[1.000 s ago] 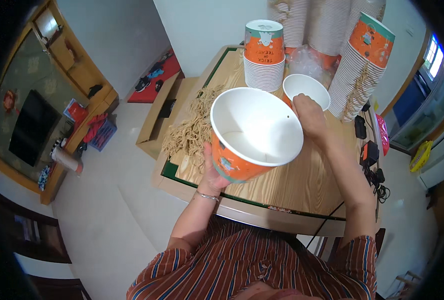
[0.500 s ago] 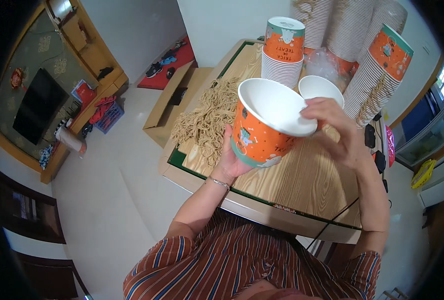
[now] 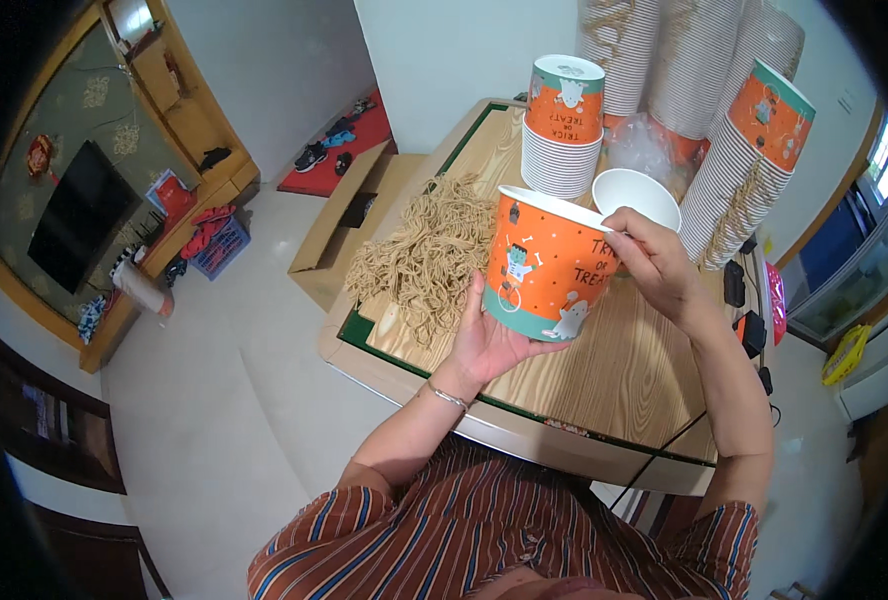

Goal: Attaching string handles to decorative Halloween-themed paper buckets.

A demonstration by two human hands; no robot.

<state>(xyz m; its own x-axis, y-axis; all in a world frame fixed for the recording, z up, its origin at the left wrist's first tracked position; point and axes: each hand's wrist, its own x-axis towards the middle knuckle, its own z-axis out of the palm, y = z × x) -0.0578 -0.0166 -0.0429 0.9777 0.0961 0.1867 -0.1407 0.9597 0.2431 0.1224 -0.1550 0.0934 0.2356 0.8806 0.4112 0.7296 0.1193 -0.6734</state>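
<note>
Over the table I hold an orange paper bucket [image 3: 544, 260] with a green base band and cartoon figures on its side. It is upright with a slight tilt, and its inside is mostly hidden. My left hand [image 3: 489, 348] is wrapped around the lower left side and base, thumb along the wall. At the right side of the rim, my right hand [image 3: 659, 262] pinches the edge. Left of the bucket lies a loose pile of tan twine [image 3: 424, 260]. Just behind it stands another paper bucket [image 3: 640, 196], its white mouth facing up.
A stack of upside-down buckets [image 3: 564, 130] stands at the table's far side. To the right leans a taller stack [image 3: 744, 175] with twine strands hanging on it; more stacks [image 3: 699, 65] rise behind. An open cardboard box [image 3: 349, 215] sits beyond the table's left edge. A black cable [image 3: 664, 440] crosses the front edge.
The bucket has turned more upright, so its white inside no longer shows and more of the printed side does. My right hand has closed on the rim's right side.
</note>
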